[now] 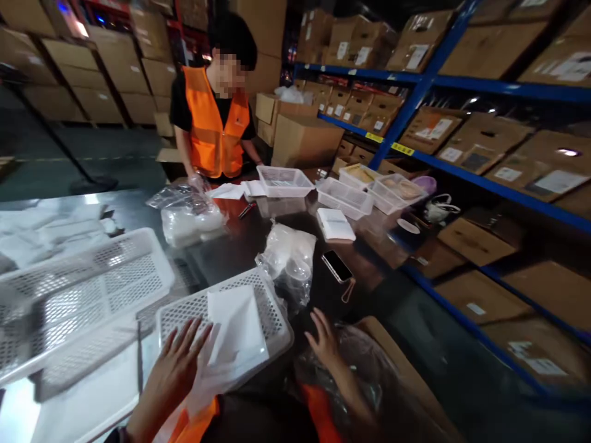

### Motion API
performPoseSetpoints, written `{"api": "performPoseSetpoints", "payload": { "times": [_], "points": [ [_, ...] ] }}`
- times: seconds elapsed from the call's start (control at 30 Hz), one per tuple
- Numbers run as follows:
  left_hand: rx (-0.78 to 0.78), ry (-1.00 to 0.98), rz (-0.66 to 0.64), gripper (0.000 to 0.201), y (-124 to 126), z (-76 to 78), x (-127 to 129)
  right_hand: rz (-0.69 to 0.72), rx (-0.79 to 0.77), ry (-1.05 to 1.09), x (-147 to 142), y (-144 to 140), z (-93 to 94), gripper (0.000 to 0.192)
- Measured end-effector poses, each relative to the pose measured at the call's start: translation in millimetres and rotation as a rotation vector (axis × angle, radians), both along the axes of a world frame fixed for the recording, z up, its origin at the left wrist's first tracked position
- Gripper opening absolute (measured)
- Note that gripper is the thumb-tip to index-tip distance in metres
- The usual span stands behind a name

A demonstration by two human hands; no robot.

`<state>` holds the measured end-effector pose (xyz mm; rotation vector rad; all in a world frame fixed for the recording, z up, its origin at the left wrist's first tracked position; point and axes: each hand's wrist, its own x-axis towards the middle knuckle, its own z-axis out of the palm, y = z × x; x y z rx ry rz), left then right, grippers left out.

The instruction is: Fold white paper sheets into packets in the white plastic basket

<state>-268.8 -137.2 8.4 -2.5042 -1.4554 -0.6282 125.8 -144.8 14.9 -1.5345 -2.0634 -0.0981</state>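
My left hand [178, 360] is open, fingers spread, over the near left edge of a white perforated basket [180, 317]. A flat white sheet or packet [235, 323] lies in that basket, just right of my fingers; whether I touch it I cannot tell. My right hand [325, 341] is open too, its fingers apart and nothing in them. It hovers by a cardboard box [392, 351] lined with a clear plastic bag [364, 363]. Beyond the basket, a clear bag of white round containers [290, 255] rests on the dark table [244, 246].
Across the table a person in an orange vest [215, 123] handles a clear bag of white items [189, 218]. A larger white basket [92, 289] stands left. A phone [338, 266], white stack [335, 225] and plastic trays [344, 198] lie right, before blue shelving [498, 86].
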Motion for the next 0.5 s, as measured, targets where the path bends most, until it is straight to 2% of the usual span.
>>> {"api": "performPoseSetpoints", "payload": {
  "times": [0.13,0.2,0.23,0.3,0.5],
  "points": [
    [-0.004,0.123,-0.236,0.071,25.6,4.5,18.7,0.794,-0.070,-0.323,-57.8,62.6,3.3,0.047],
    [-0.057,0.146,-0.328,0.072,31.4,1.2,23.8,1.034,-0.101,-0.405,-82.5,85.1,5.3,0.044],
    [-0.087,0.147,-0.356,0.071,32.1,-0.7,24.7,1.097,-0.114,-0.429,-90.1,92.2,4.7,0.043],
    [-0.139,0.137,-0.387,0.068,30.0,-4.0,23.9,1.137,-0.141,-0.451,-95.1,99.7,-0.1,0.041],
    [-0.269,0.116,-0.397,0.063,20.3,-1.9,23.9,1.184,-0.193,-0.367,-80.1,105.5,-23.9,0.038]
  ]
}}
